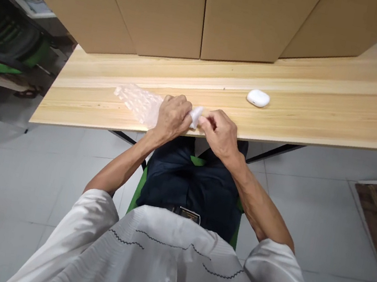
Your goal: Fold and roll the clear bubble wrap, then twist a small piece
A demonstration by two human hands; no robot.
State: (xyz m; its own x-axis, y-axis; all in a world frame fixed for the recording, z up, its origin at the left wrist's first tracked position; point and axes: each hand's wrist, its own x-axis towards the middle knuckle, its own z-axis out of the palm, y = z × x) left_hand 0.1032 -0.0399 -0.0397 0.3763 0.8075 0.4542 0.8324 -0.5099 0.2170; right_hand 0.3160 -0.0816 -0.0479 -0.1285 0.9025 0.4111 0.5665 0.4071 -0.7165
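Bubble wrap (140,105) held at the near edge of the wooden table (325,111).
Left hand (172,119) is closed over one end of the wrap and right hand (220,134) pinches this end, probably to keep it steady; a white earbud case (258,98) lies apart, before the cardboard boxes (203,17).
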